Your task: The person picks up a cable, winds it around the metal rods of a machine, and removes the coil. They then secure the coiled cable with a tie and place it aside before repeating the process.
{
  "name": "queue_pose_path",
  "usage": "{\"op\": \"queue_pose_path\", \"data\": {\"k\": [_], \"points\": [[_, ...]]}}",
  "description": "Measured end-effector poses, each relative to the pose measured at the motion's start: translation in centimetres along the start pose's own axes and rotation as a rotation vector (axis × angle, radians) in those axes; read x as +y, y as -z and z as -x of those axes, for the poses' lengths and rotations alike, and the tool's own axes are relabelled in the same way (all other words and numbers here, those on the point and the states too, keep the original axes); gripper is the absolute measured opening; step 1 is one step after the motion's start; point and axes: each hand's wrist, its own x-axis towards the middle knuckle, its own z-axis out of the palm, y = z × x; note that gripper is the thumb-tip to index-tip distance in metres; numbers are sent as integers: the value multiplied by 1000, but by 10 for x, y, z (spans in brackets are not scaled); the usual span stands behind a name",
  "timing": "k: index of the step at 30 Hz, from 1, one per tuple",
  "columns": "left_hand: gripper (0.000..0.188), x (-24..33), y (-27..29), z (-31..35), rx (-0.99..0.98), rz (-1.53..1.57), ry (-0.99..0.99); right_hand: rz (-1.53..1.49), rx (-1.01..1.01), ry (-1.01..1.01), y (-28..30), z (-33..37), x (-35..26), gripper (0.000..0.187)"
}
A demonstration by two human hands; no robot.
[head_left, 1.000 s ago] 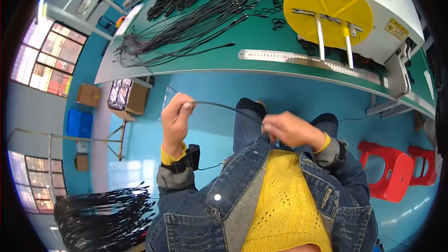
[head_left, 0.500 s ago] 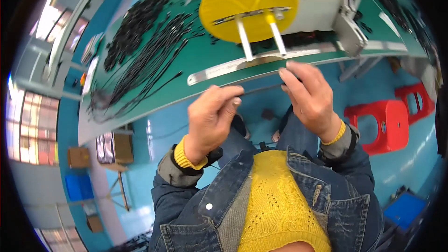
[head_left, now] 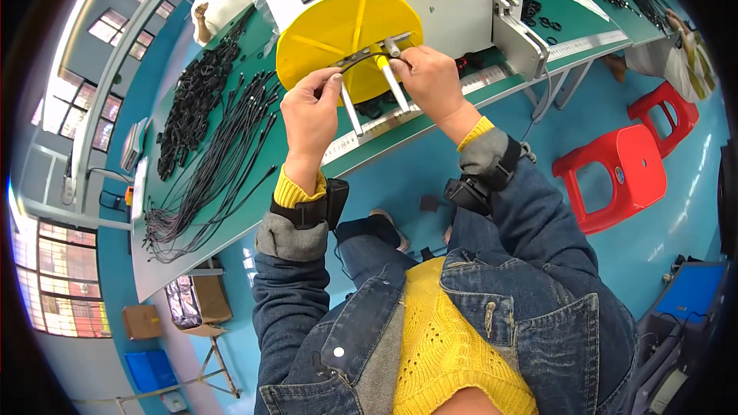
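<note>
- Two hands (head_left: 311, 111) up at the yellow disc (head_left: 319, 34), one short arc of black cable (head_left: 367, 55) strung between them.
- Your left hand: thumb and fingertips closed in a pinch on the cable's left part. Your right hand (head_left: 434, 81): pinched likewise on its right part.
- Cable sits in front of the disc, near the bases of the left rod (head_left: 352, 113) and right rod (head_left: 397, 91); can't tell if it touches either.
- Best bet: pinch lightly, hold the arc even, don't kink it.
- In the way: both rods, jutting out toward you; left one close by your left hand. Metal bracket (head_left: 521, 46) on the white machine (head_left: 430, 8), well apart, right.
- Around: steel ruler (head_left: 486, 77) on the green table (head_left: 265, 188); black cable bundle (head_left: 219, 161) and black loop pile (head_left: 198, 81), left; red stools (head_left: 647, 177), right; co-worker (head_left: 234, 1) beyond the table.
</note>
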Motion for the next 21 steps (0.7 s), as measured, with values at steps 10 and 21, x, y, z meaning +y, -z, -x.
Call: {"op": "queue_pose_path", "data": {"k": [10,21], "points": [[18,-15,-3,8,69,231,96,-122,-154,-247,29,80,10,20],[20,-12,5,39,114,186,41,-206,-585,-399,58,141,1,19]]}}
